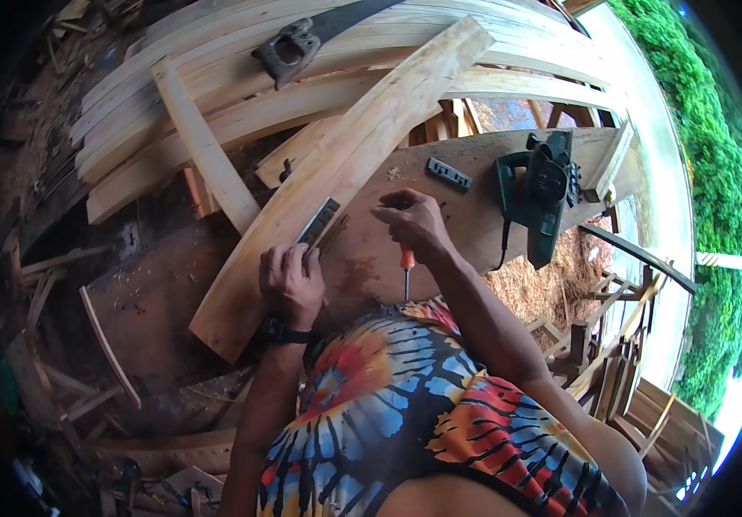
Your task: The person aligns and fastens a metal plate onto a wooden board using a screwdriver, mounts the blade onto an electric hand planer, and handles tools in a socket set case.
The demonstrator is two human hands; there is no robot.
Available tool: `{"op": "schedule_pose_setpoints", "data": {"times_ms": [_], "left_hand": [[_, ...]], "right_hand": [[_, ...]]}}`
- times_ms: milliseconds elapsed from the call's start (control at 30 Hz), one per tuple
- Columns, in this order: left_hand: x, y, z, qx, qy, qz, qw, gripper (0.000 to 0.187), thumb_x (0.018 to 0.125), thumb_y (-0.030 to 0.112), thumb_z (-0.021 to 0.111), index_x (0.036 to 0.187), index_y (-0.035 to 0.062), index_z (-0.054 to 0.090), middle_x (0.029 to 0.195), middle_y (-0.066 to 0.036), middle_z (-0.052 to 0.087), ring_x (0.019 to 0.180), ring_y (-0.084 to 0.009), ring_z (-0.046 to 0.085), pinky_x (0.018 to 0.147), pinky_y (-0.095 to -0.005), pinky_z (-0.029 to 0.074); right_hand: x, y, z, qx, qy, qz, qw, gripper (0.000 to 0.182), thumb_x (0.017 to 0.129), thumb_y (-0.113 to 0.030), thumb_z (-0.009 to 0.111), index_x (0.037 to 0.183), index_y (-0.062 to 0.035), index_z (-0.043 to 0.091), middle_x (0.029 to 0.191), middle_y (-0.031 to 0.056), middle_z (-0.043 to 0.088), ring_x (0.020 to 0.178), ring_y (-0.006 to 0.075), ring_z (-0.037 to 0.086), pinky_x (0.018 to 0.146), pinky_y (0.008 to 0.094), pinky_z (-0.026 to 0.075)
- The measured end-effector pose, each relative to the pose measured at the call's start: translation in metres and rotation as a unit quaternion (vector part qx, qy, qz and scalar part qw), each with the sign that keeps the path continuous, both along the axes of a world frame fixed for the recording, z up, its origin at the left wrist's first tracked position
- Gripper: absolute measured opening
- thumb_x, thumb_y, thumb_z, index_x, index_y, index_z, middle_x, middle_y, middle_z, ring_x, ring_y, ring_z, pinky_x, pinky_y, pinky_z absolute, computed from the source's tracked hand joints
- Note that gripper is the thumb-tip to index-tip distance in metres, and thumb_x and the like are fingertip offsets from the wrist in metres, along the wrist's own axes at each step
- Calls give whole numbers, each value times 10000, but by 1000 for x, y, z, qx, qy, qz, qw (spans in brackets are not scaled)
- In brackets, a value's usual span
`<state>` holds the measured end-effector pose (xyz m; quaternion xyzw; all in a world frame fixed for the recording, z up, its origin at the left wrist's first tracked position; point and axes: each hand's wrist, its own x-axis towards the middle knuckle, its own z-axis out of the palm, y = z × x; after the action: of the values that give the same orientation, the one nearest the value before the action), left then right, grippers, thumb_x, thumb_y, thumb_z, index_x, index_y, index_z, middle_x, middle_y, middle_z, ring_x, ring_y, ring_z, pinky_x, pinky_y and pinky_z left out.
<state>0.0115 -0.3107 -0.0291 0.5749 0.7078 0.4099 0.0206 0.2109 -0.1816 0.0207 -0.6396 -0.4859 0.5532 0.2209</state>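
Holding the near end of a slim metal block (pixel 317 222), the left hand (pixel 291 280) has its fingers closed in a narrow grip at the right edge of a long plank (pixel 362 129). The right hand (pixel 411 226) is curled just to the right, above the brown bench (pixel 358 276); an orange-handled screwdriver (pixel 407 260) shows beneath it, its shaft toward the near side, but whether the fingers grip it I cannot tell. Beyond that hand lies a second metal block (pixel 449 173), with a green power planer (pixel 541 189) to its right. Wood shavings (pixel 552 280) are heaped on the right, and far off a handsaw (pixel 293 50) rests on pale boards (pixel 207 52).
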Motion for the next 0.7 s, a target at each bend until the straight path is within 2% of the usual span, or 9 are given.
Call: {"op": "schedule_pose_setpoints", "data": {"times_ms": [100, 200, 300, 333, 433, 500, 567, 600, 700], "left_hand": [[15, 1, 5, 23, -23, -79, 996, 155, 826, 60, 825, 908, 47, 694, 928, -132, 634, 875, -375, 637, 758, -472, 526], [47, 15, 11, -55, -105, -203, 972, 144, 839, 77, 784, 931, 16, 691, 955, -150, 651, 910, -394, 657, 772, -477, 535], [90, 49, 11, -72, -168, -264, 947, 177, 859, 97, 746, 999, 1, 698, 1018, -173, 677, 974, -410, 679, 823, -480, 557], [103, 65, 11, -70, -184, -276, 941, 193, 867, 102, 732, 1025, -4, 700, 1043, -181, 686, 997, -414, 686, 842, -481, 564], [136, 122, -15, -138, -184, -328, 916, 239, 907, 138, 706, 1134, 63, 725, 1126, -188, 697, 1045, -415, 693, 889, -491, 574], [153, 153, -30, -189, -160, -343, 906, 245, 943, 177, 687, 1179, 127, 733, 1164, -162, 698, 1028, -412, 704, 893, -512, 578], [163, 165, -32, -191, -119, -340, 913, 220, 923, 152, 697, 1126, 130, 778, 1102, -171, 714, 1011, -396, 700, 871, -483, 576], [167, 170, -39, -195, -96, -343, 914, 201, 922, 157, 695, 1099, 139, 788, 1095, -154, 718, 993, -392, 705, 861, -484, 578], [169, 177, -43, -194, -19, -359, 913, 162, 924, 162, 686, 1027, 167, 811, 1059, -107, 728, 942, -378, 715, 829, -484, 582]], "right_hand": [[46, 1, 4, 6, 51, -78, 996, 310, 886, -98, 804, 1147, 52, 730, 890, 81, 728, 660, 121, 634, 600, 277, 543], [83, -12, 24, 93, 99, -189, 973, 258, 893, -51, 756, 1133, 41, 729, 877, 47, 699, 657, 103, 613, 595, 262, 520], [111, -28, 31, 206, 55, -193, 958, 217, 907, -27, 718, 1116, 34, 722, 886, 46, 703, 672, 97, 613, 611, 256, 514], [114, -36, 31, 217, 80, -193, 954, 182, 936, -42, 701, 1102, 31, 713, 886, 39, 705, 706, 89, 633, 639, 246, 514], [130, -56, 13, 284, 10, -155, 946, 156, 967, -81, 696, 1083, 22, 710, 875, 29, 703, 734, 91, 661, 661, 252, 528], [132, -70, 29, 273, -101, -99, 952, 180, 967, -122, 728, 1096, 2, 707, 852, 73, 711, 739, 125, 687, 675, 277, 536], [140, -81, 42, 276, -223, -22, 935, 206, 953, -135, 754, 1109, -10, 707, 841, 103, 712, 728, 154, 694, 677, 295, 541], [140, -85, 55, 232, -237, -10, 943, 252, 907, -156, 818, 1088, -21, 705, 832, 117, 714, 723, 182, 701, 671, 313, 545], [148, -98, 45, 304, -195, -3, 932, 296, 863, -171, 869, 1057, -24, 701, 816, 97, 712, 702, 182, 691, 649, 320, 539]]}}
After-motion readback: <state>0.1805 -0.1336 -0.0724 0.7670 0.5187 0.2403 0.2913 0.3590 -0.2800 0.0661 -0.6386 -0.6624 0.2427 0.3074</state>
